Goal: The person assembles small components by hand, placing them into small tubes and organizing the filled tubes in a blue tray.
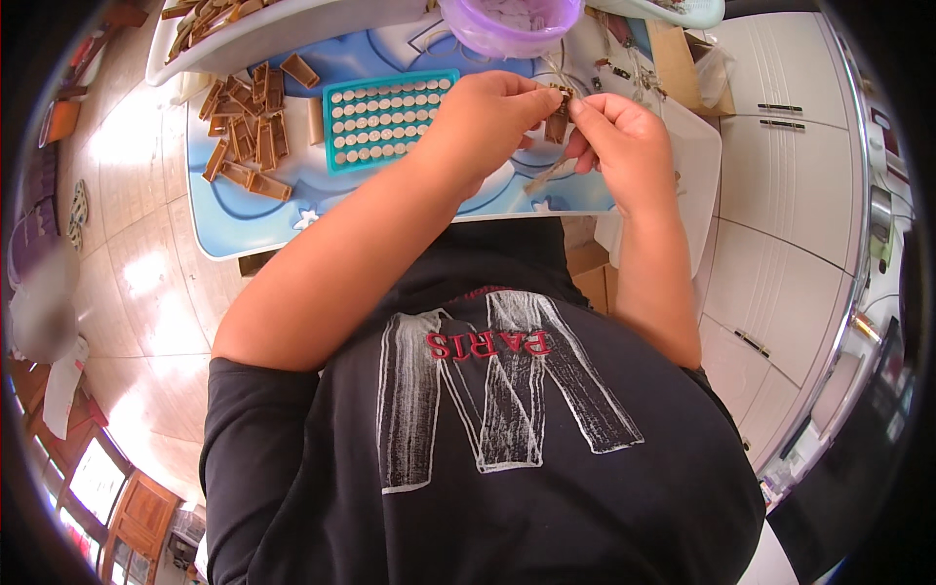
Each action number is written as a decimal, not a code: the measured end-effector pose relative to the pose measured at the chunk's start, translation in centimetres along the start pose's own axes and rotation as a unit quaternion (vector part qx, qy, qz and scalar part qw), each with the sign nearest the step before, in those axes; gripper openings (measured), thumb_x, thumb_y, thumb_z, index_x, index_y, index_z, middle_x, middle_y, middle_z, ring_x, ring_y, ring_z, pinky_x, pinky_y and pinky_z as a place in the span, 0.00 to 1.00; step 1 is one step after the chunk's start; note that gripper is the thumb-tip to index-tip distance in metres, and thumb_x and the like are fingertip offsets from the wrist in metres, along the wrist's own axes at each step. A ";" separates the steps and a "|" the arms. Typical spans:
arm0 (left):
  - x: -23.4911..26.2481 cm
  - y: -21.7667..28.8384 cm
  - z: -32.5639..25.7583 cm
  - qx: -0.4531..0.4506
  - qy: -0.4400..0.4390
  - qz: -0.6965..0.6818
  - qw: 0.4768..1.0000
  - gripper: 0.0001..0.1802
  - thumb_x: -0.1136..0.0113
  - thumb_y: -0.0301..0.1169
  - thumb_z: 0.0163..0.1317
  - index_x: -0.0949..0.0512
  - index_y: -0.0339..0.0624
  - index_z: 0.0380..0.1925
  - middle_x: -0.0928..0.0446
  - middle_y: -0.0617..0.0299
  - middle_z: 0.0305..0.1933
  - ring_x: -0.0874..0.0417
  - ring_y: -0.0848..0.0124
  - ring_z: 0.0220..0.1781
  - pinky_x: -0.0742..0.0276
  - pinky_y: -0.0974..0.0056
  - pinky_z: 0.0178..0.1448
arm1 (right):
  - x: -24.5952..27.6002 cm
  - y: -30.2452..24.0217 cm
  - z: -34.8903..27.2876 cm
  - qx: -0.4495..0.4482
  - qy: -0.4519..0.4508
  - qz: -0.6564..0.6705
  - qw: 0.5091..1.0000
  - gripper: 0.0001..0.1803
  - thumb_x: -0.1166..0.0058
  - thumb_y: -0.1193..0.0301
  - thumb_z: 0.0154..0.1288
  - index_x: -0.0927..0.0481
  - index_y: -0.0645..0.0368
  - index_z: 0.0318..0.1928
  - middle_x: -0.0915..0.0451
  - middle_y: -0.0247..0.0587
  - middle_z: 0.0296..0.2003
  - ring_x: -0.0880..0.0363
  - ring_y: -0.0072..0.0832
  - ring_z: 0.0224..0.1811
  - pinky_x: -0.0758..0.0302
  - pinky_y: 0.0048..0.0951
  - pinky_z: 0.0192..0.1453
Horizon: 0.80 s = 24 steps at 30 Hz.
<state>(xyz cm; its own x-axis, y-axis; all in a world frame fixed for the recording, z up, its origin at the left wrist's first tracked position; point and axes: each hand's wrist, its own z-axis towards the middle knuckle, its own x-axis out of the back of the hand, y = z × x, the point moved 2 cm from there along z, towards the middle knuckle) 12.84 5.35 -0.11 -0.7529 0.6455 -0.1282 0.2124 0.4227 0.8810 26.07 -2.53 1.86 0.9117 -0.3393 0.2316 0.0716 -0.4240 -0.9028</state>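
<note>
Black shirt (507, 429) nearest, my left hand (492, 115) and right hand (626, 141) pinch one small brown piece (556, 128) right of the teal tray (347, 167), seemingly to steady it, with loose brown pieces (265, 151) heaped left.

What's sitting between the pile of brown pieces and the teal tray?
The head view shows one lighter brown rectangular piece between the pile and the teal tray, close to the tray.

Single head view: wide fisheye, facing down, close range.
Head-worn; black shirt (604, 507) nearest, filling lower middle; left grip (492, 119) and right grip (627, 141) toward top edge, over worktop (258, 219); floor (136, 219) and cabinets (780, 185) bend along the rim.
</note>
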 end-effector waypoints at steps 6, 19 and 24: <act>1.9 -0.9 -4.8 0.035 -0.036 -0.261 0.964 0.12 0.43 0.34 0.62 0.26 0.34 0.36 0.22 0.59 0.34 0.20 0.72 0.35 0.20 0.69 0.43 | -3.1 -1.1 -3.6 0.106 0.012 0.030 0.994 0.07 0.44 0.72 0.61 0.22 0.63 0.35 0.23 0.33 0.22 0.28 0.15 0.21 0.33 0.17 0.25; 7.1 -4.5 -10.1 0.021 0.039 -0.319 0.947 0.11 0.44 0.32 0.63 0.24 0.38 0.42 0.22 0.64 0.33 0.19 0.74 0.37 0.21 0.69 0.40 | -9.8 -0.1 -5.0 0.418 -0.018 -0.178 0.891 0.11 0.42 0.78 0.54 0.18 0.56 0.40 0.22 0.38 0.28 0.22 0.30 0.25 0.27 0.26 0.26; 8.5 -5.8 -10.2 0.013 0.052 -0.347 0.936 0.14 0.44 0.31 0.63 0.25 0.37 0.46 0.21 0.62 0.35 0.19 0.73 0.38 0.20 0.68 0.41 | -11.0 -0.5 -5.0 0.454 -0.045 -0.245 0.856 0.12 0.41 0.79 0.52 0.18 0.56 0.39 0.22 0.37 0.28 0.22 0.31 0.25 0.27 0.26 0.26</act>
<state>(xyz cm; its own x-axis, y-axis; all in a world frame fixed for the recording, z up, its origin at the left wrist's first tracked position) -1.18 1.94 -1.67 -0.7715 0.1439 -0.6197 -0.3375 0.7331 0.5904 13.98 -2.78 1.56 0.7074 -0.2242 0.6703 0.7010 0.3435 -0.6250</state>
